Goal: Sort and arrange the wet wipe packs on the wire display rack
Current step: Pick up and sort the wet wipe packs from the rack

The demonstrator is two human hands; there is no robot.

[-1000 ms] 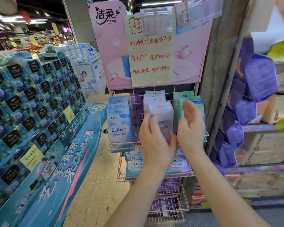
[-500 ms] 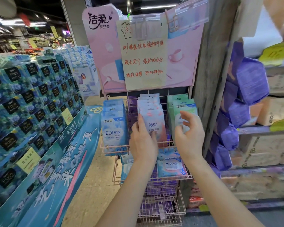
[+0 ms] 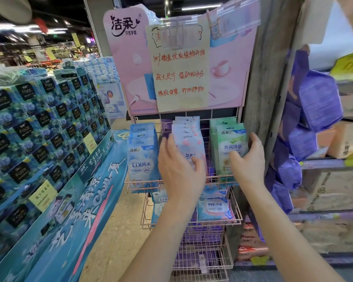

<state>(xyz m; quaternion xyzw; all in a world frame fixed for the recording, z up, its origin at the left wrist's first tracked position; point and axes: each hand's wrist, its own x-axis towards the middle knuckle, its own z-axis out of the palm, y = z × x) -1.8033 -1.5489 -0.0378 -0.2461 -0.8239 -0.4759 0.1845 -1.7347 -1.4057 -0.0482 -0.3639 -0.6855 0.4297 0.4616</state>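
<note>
A pink wire rack (image 3: 239, 217) stands in front of me with three baskets. Its top basket holds three rows of wet wipe packs: blue packs (image 3: 143, 165) on the left, pink-and-white packs (image 3: 189, 139) in the middle, green packs (image 3: 230, 139) on the right. My left hand (image 3: 177, 171) grips the front pink-and-white pack, fingers on its left edge and thumb on its face. My right hand (image 3: 248, 162) holds the front green pack, fingers round its right edge. In the middle basket lies a pale blue-and-pink pack (image 3: 214, 207) with more blue packs, partly hidden by my left wrist.
A pink sign board with a handwritten paper note (image 3: 179, 72) rises above the rack. A tall stack of blue tissue boxes (image 3: 39, 129) fills the left. On the right, past a grey post (image 3: 273, 78), shelves carry purple packs (image 3: 318, 98) and cardboard boxes. The bottom basket (image 3: 204, 259) holds purple packs.
Both hands were cupped around the pink-and-white packs. My right hand has moved right onto the front green pack, while my left hand stays on the pink-and-white row.
</note>
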